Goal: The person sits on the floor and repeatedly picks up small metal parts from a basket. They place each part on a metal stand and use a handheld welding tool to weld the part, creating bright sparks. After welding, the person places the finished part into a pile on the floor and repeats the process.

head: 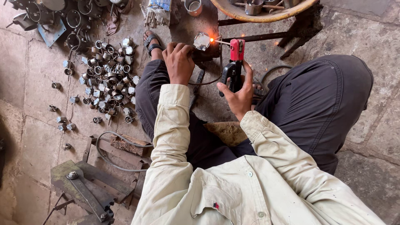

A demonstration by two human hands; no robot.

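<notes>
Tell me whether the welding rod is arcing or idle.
Arcing. The rod tip glows orange with sparks beside the small metal piece under the left hand; the right hand grips the electrode holder.

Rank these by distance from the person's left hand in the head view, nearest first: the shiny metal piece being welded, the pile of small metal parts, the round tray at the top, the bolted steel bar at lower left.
1. Shiny metal piece: just right of the left hand, at its fingers.
2. Pile of small metal parts: on the floor, left.
3. Round tray: up and right.
4. Bolted steel bar: far lower left.
</notes>
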